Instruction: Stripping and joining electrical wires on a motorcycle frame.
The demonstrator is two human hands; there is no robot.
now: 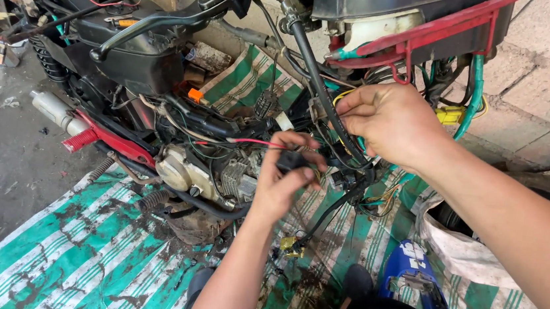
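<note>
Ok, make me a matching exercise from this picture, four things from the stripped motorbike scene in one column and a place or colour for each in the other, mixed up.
Things:
1. small black connector
2. black cable
3. striped tarp
4. blue panel

Places or colours:
A. green and white, dirty, spread under the bike
B. pinched in the left hand
C. lying on the tarp at lower right
D. gripped by the right hand, running up toward the red frame

Pairs: 1-B, 2-D, 3-A, 4-C
</note>
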